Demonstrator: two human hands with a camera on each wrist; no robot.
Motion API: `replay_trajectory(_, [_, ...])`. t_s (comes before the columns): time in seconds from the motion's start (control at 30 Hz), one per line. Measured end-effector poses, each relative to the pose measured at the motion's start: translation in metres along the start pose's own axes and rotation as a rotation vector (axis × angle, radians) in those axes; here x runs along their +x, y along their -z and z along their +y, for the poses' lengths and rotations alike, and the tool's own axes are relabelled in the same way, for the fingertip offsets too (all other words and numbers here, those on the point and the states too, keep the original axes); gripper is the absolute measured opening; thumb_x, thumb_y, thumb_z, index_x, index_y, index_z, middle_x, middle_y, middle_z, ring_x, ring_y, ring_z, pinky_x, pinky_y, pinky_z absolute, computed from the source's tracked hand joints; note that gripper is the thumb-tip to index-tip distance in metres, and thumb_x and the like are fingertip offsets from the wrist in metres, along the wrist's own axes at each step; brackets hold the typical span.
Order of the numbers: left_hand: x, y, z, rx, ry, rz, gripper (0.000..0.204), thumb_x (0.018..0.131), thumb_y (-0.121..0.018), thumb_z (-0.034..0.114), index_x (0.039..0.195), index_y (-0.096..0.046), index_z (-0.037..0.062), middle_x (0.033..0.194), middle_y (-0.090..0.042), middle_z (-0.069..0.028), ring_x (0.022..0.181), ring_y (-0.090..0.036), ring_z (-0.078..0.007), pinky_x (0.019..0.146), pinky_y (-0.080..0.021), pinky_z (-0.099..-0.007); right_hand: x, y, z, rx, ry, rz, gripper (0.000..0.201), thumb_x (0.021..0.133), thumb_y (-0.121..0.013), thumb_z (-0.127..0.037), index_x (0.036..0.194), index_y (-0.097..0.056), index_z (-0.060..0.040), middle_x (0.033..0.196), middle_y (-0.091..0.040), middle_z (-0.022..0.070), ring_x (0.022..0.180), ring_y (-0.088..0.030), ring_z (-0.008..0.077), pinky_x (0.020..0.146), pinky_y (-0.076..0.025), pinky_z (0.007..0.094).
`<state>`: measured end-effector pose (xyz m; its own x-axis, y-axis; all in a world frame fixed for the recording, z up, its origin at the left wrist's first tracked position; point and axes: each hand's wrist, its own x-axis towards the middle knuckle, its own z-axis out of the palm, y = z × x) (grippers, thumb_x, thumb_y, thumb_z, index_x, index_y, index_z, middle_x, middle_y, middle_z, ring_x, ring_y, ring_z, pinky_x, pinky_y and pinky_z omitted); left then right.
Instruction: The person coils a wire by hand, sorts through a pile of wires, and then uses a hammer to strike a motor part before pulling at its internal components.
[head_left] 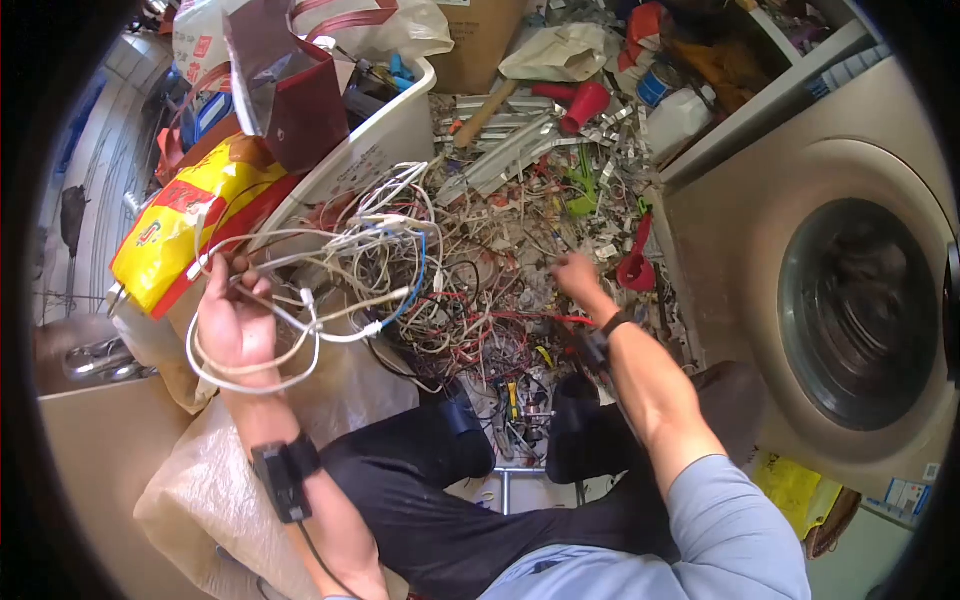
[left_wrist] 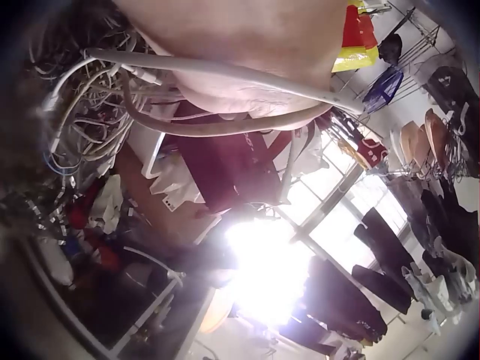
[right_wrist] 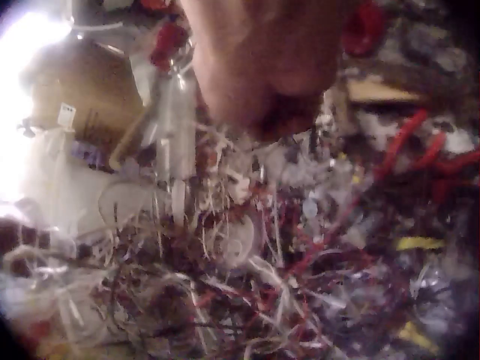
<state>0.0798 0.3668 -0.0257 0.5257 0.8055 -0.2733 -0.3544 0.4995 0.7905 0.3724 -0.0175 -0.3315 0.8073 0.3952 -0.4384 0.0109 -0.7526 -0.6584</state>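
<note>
My left hand (head_left: 238, 325), palm turned up, curls its fingers round white cables (head_left: 335, 240) above the left side of the heap. One cable loops round the wrist, and in the left wrist view pale cable strands (left_wrist: 225, 73) cross the hand. A blue cable (head_left: 421, 275) hangs among the white ones. Over the right part of the heap of tangled wires (head_left: 500, 260), my right hand (head_left: 580, 283) reaches down with bent fingers. Its fingertips are hidden beneath the hand in the right wrist view; I cannot tell whether they grip anything.
A white tub (head_left: 385, 135) stands at the upper left, beside a yellow and red bag (head_left: 190, 215) and a dark red bag (head_left: 300, 110). On the right is a washing machine (head_left: 740, 260). A red scoop (head_left: 637, 268) and a green plastic piece (head_left: 582, 185) lie among the scraps.
</note>
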Motion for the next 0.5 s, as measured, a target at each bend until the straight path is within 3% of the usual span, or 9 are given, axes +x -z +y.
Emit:
replay_trajectory(0.03, [-0.006,-0.005,0.0,0.027,-0.004,0.02,0.013,0.104,-0.062,0.02,0.108,-0.064,0.0078,0.09,-0.066,-0.0047,0.074,-0.058,-0.0155,0.066,-0.044,-0.03,0.025,-0.034,0.023,-0.025,0.109,0.027,0.028,0.083,-0.068,-0.023,0.099,-0.078,-0.0036,0.095,-0.075,0.0221,0.093,-0.071,0.0412,0.083,-0.056,0.0474])
replay_trajectory(0.07, [-0.013,-0.011,0.001,0.052,-0.007,0.04,0.015,0.104,-0.062,0.02,0.11,-0.064,0.0066,0.092,-0.064,-0.0042,0.076,-0.056,-0.0146,0.067,-0.043,-0.0292,0.014,-0.039,-0.002,-0.057,0.091,0.068,0.028,0.083,-0.068,-0.022,0.099,-0.078,-0.0019,0.096,-0.074,0.0238,0.092,-0.07,0.0442,0.083,-0.055,0.0495])
replay_trajectory(0.13, [-0.021,-0.014,0.004,0.049,0.015,0.032,0.016,0.104,-0.062,0.02,0.112,-0.064,0.0058,0.09,-0.061,-0.0025,0.073,-0.048,-0.013,0.066,-0.04,-0.0279,0.03,-0.061,-0.007,-0.059,0.113,0.068,0.029,0.084,-0.069,-0.023,0.1,-0.077,-0.0005,0.097,-0.073,0.0266,0.093,-0.069,0.0461,0.083,-0.055,0.0504])
replay_trajectory(0.2, [-0.026,-0.015,0.005,0.098,-0.008,0.112,0.017,0.105,-0.062,0.02,0.115,-0.064,0.0057,0.092,-0.061,-0.003,0.074,-0.048,-0.0129,0.067,-0.04,-0.0271,0.042,-0.075,-0.011,-0.079,0.136,0.079,0.029,0.084,-0.069,-0.023,0.1,-0.077,-0.0003,0.096,-0.073,0.0268,0.093,-0.069,0.0459,0.083,-0.054,0.0512])
replay_trajectory(0.43, [-0.031,-0.026,-0.002,0.143,-0.011,0.076,0.022,0.105,-0.061,0.02,0.121,-0.063,0.0051,0.095,-0.059,-0.0037,0.078,-0.048,-0.0134,0.068,-0.041,-0.0267,0.067,-0.11,-0.005,-0.256,0.35,0.182,0.026,0.085,-0.066,-0.024,0.095,-0.077,-0.0031,0.093,-0.073,0.0238,0.09,-0.068,0.0442,0.081,-0.054,0.0507])
replay_trajectory(0.5, [-0.029,-0.026,-0.003,0.158,0.003,0.078,0.022,0.105,-0.061,0.021,0.121,-0.063,0.0051,0.096,-0.059,-0.0038,0.078,-0.048,-0.0136,0.068,-0.041,-0.0269,0.063,-0.106,-0.007,-0.145,0.321,0.168,0.027,0.086,-0.067,-0.025,0.099,-0.076,-0.0028,0.094,-0.072,0.0229,0.092,-0.068,0.0438,0.081,-0.053,0.0514])
